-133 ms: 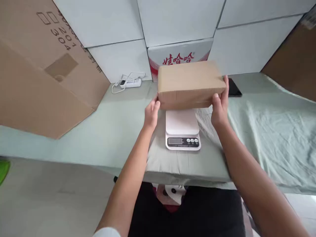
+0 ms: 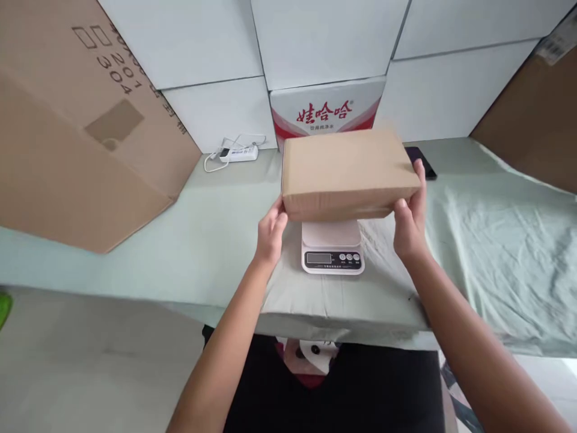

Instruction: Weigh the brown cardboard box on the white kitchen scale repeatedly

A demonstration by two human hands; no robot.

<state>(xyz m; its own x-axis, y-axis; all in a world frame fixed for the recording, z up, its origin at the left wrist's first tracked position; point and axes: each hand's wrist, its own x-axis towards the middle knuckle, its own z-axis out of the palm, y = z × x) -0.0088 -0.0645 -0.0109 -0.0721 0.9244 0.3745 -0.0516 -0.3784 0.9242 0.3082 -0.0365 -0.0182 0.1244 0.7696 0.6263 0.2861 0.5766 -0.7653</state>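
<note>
I see the plain brown cardboard box (image 2: 347, 171) over the far part of the white digital scale (image 2: 332, 248), with the left hand (image 2: 270, 231) and right hand (image 2: 411, 222) clamped on its ends. A pale green cloth (image 2: 496, 240) lies underneath.

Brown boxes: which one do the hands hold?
The small plain box over the scale, gripped at its ends by left hand and right hand; the big printed carton is untouched.

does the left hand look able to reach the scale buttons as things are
Probably not yet: the left hand is holding the box. The scale buttons lie uncovered just beside it, though.
</note>
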